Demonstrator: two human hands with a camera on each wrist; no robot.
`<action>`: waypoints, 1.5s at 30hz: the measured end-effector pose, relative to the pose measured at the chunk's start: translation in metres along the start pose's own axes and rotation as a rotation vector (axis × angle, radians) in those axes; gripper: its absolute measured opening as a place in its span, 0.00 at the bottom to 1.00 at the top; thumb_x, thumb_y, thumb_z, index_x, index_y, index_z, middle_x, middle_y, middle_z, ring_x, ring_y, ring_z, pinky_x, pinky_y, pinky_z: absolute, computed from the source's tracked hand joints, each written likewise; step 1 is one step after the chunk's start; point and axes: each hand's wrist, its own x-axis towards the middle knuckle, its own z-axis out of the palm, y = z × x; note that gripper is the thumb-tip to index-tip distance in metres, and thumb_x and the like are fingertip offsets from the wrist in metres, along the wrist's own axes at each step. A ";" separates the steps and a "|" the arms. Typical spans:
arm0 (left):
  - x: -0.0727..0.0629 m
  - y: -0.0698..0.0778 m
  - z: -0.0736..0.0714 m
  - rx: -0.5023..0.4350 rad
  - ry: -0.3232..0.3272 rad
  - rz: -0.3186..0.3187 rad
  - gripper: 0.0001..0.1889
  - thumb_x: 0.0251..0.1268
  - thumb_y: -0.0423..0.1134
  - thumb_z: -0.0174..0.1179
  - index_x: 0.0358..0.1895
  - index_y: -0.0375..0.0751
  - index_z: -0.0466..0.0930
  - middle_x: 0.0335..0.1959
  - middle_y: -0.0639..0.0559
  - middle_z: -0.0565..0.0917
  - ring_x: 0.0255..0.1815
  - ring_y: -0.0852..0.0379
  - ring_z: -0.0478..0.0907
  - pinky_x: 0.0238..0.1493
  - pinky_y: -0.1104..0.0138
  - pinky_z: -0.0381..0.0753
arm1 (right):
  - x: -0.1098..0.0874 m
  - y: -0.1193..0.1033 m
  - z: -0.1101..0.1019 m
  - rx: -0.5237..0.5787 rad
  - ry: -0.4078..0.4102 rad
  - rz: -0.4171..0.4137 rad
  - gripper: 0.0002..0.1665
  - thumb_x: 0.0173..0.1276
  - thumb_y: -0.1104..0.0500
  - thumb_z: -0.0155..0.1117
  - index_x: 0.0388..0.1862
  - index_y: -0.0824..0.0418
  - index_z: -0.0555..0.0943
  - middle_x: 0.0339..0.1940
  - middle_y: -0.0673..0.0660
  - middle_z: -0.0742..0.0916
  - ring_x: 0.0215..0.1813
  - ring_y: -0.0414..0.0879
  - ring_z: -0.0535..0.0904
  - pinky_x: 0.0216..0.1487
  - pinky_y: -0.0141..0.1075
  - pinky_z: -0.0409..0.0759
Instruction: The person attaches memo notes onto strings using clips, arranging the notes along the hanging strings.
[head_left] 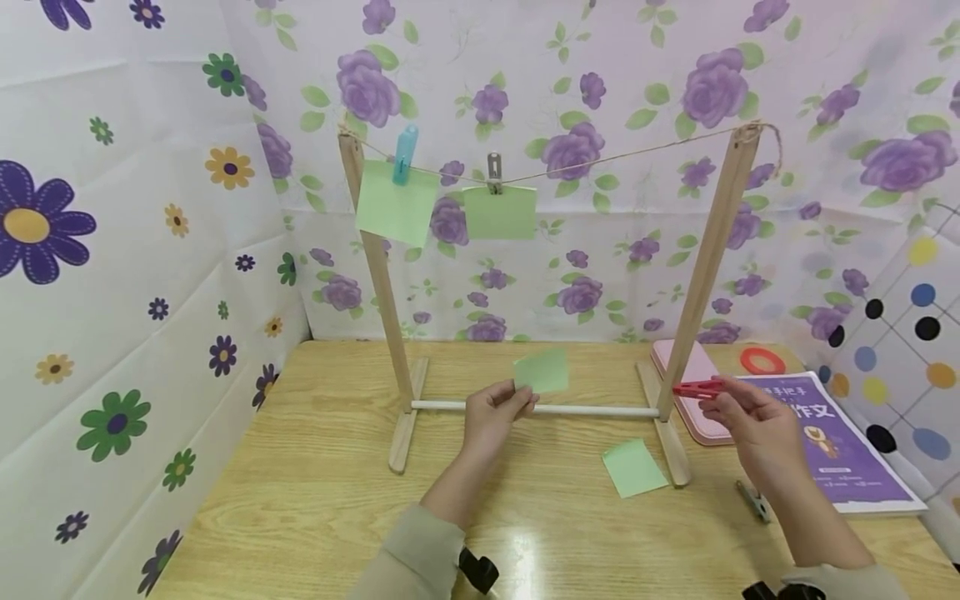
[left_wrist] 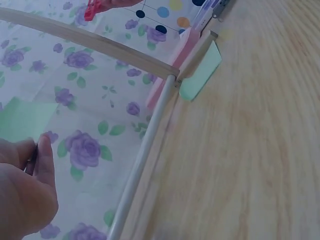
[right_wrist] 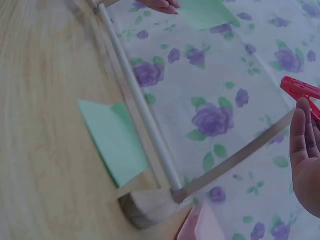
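Observation:
My left hand [head_left: 495,417] pinches a green sticky note [head_left: 543,371] by its lower left corner, held up above the white rod [head_left: 600,411] of a wooden stand. In the left wrist view the note [left_wrist: 25,120] rises from between thumb and fingers. My right hand [head_left: 765,429] pinches a red clothespin [head_left: 699,389] beside the stand's right post [head_left: 705,267]; in the right wrist view the clothespin [right_wrist: 299,89] points away from the fingertips. On the string above, a blue clothespin [head_left: 404,156] and a metal clip [head_left: 494,173] each hold a green note.
Another green note [head_left: 634,468] lies on the table by the stand's right foot [head_left: 672,454]. A metal clip [head_left: 752,501] lies near my right wrist. Behind are a pink case [head_left: 693,367], a purple book [head_left: 832,442] and a red ring [head_left: 762,361].

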 end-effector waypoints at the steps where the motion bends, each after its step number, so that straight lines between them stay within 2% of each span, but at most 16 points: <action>1: 0.001 0.002 0.002 -0.017 0.005 0.000 0.13 0.70 0.34 0.65 0.51 0.29 0.83 0.42 0.43 0.88 0.46 0.51 0.87 0.54 0.66 0.85 | 0.002 -0.002 0.004 0.006 -0.001 -0.006 0.16 0.76 0.72 0.55 0.55 0.66 0.84 0.39 0.54 0.91 0.40 0.42 0.88 0.46 0.31 0.87; 7: 0.004 0.013 0.013 -0.075 0.049 0.012 0.18 0.70 0.33 0.65 0.58 0.26 0.78 0.45 0.39 0.85 0.44 0.53 0.87 0.53 0.66 0.86 | 0.020 -0.017 0.028 -0.007 -0.024 -0.083 0.15 0.75 0.72 0.56 0.57 0.72 0.82 0.38 0.55 0.90 0.36 0.43 0.88 0.44 0.31 0.88; 13: 0.010 0.028 0.027 -0.149 0.134 0.067 0.14 0.63 0.32 0.71 0.48 0.29 0.83 0.42 0.38 0.87 0.40 0.52 0.89 0.48 0.64 0.88 | 0.038 -0.040 0.052 0.011 -0.072 -0.173 0.14 0.73 0.74 0.59 0.54 0.75 0.82 0.39 0.56 0.89 0.36 0.43 0.87 0.43 0.30 0.88; 16: 0.014 0.037 0.035 -0.183 0.156 0.094 0.11 0.62 0.32 0.71 0.45 0.30 0.85 0.40 0.39 0.87 0.37 0.52 0.89 0.46 0.63 0.89 | 0.049 -0.054 0.062 -0.022 -0.105 -0.229 0.14 0.71 0.74 0.60 0.54 0.77 0.82 0.40 0.56 0.90 0.36 0.43 0.87 0.44 0.29 0.87; 22: 0.020 0.057 0.049 -0.214 0.147 0.146 0.11 0.65 0.30 0.68 0.47 0.27 0.84 0.40 0.39 0.87 0.36 0.54 0.89 0.47 0.64 0.88 | 0.069 -0.091 0.085 -0.191 -0.161 -0.354 0.14 0.70 0.74 0.63 0.52 0.78 0.81 0.38 0.55 0.90 0.35 0.41 0.87 0.44 0.25 0.85; 24: 0.022 0.064 0.052 -0.225 0.145 0.160 0.11 0.65 0.31 0.68 0.47 0.28 0.84 0.40 0.37 0.87 0.36 0.55 0.89 0.47 0.64 0.88 | 0.075 -0.104 0.094 -0.240 -0.195 -0.421 0.13 0.69 0.73 0.64 0.50 0.80 0.81 0.37 0.54 0.90 0.36 0.40 0.87 0.43 0.24 0.85; 27: 0.023 0.075 0.054 -0.233 0.141 0.183 0.10 0.65 0.32 0.69 0.46 0.29 0.85 0.39 0.38 0.88 0.35 0.55 0.89 0.47 0.63 0.89 | 0.085 -0.120 0.109 -0.251 -0.241 -0.515 0.12 0.68 0.73 0.66 0.46 0.84 0.80 0.37 0.55 0.90 0.35 0.41 0.86 0.41 0.24 0.85; 29: 0.024 0.083 0.055 -0.235 0.140 0.204 0.10 0.65 0.33 0.69 0.44 0.29 0.85 0.38 0.38 0.88 0.35 0.55 0.89 0.46 0.63 0.89 | 0.091 -0.129 0.117 -0.318 -0.252 -0.575 0.12 0.68 0.72 0.67 0.44 0.84 0.81 0.36 0.53 0.90 0.35 0.40 0.85 0.40 0.23 0.84; 31: 0.025 0.089 0.056 -0.233 0.137 0.223 0.10 0.65 0.33 0.70 0.44 0.29 0.85 0.36 0.41 0.88 0.34 0.55 0.89 0.46 0.63 0.89 | 0.097 -0.137 0.125 -0.352 -0.257 -0.612 0.12 0.67 0.72 0.68 0.43 0.84 0.81 0.35 0.52 0.90 0.34 0.40 0.85 0.40 0.23 0.83; 34: 0.026 0.097 0.058 -0.227 0.122 0.256 0.11 0.65 0.33 0.70 0.44 0.28 0.84 0.36 0.41 0.88 0.34 0.55 0.89 0.45 0.63 0.89 | 0.105 -0.153 0.135 -0.501 -0.229 -0.675 0.11 0.66 0.71 0.70 0.40 0.81 0.83 0.34 0.48 0.90 0.34 0.37 0.84 0.38 0.22 0.81; 38: 0.025 0.106 0.064 -0.225 0.089 0.279 0.11 0.65 0.33 0.70 0.45 0.28 0.84 0.37 0.40 0.88 0.34 0.55 0.89 0.45 0.63 0.89 | 0.113 -0.174 0.148 -0.627 -0.174 -0.721 0.07 0.64 0.73 0.70 0.39 0.79 0.84 0.33 0.43 0.89 0.32 0.36 0.83 0.36 0.22 0.79; 45: 0.022 0.125 0.075 -0.204 0.032 0.334 0.10 0.66 0.34 0.70 0.43 0.29 0.85 0.37 0.38 0.88 0.34 0.56 0.88 0.44 0.63 0.89 | 0.130 -0.201 0.170 -0.742 -0.179 -0.781 0.04 0.62 0.76 0.70 0.37 0.77 0.86 0.32 0.40 0.87 0.30 0.34 0.80 0.33 0.23 0.75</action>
